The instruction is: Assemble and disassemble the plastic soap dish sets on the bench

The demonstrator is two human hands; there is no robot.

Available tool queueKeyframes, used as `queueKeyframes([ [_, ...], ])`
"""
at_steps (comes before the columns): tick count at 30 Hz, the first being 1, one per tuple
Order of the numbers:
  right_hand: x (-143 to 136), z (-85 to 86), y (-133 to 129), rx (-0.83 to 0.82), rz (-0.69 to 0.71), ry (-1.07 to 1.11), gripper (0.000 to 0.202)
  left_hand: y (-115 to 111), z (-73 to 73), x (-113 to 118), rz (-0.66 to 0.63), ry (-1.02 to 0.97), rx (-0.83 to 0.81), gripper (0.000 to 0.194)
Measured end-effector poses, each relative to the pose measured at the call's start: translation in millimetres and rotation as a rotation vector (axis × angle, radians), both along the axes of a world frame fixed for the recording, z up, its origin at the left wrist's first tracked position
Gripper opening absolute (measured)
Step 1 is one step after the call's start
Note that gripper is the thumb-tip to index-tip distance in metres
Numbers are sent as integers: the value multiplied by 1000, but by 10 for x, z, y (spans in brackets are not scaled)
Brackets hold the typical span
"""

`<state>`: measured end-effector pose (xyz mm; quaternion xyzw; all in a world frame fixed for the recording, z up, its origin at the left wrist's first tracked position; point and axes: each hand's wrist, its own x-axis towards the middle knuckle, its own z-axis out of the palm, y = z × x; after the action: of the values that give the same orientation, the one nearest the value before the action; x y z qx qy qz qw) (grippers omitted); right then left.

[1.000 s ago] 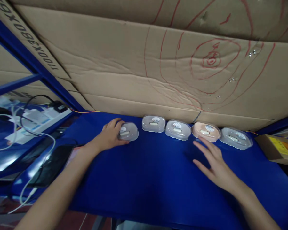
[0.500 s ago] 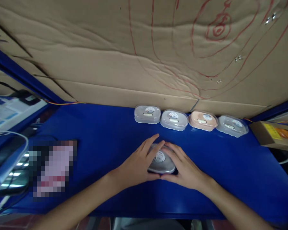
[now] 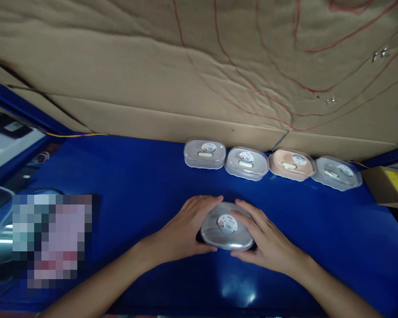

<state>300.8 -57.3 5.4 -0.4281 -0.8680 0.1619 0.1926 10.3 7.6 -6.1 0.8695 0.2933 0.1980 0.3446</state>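
An oval grey soap box (image 3: pixel 215 236) with a clear lid and a round white label lies low over the blue table in the middle of the head view. My left hand (image 3: pixel 189 227) curls round its left end, fingers at the far edge and thumb at the near edge. Round the right end is my right hand (image 3: pixel 260 232), its fingers on the lid's side and its thumb along the near edge. The box's ends are partly hidden by my palms.
Along the cardboard wall (image 3: pixel 135 75) stands a row of similar lidded boxes: two greyish (image 3: pixel 195 161) (image 3: pixel 234 170), a peach one (image 3: pixel 278 172) and another grey one (image 3: pixel 325 176). A carton (image 3: pixel 380 187) sits at the right. Cables, devices and a blurred-out pinkish item (image 3: pixel 63 234) occupy the left.
My hands have drawn apart from near touching to the two ends of the soap box, uncovering more of its lid. The camera view has shifted somewhat.
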Motion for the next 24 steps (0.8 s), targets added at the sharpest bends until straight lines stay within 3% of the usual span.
queueKeyframes([
  [9,10,-65,7,-22,-11,25,89,-2,4,-10,7,-44,-22,123],
  [13,49,-75,2,-40,-13,101,98,-33,41,-25,54,-143,-236,126],
  [18,15,-46,-39,9,-23,239,93,-126,135,21,22,-411,-542,134],
  [24,83,41,1,10,-46,443,87,-147,245,32,68,-392,-624,117],
])
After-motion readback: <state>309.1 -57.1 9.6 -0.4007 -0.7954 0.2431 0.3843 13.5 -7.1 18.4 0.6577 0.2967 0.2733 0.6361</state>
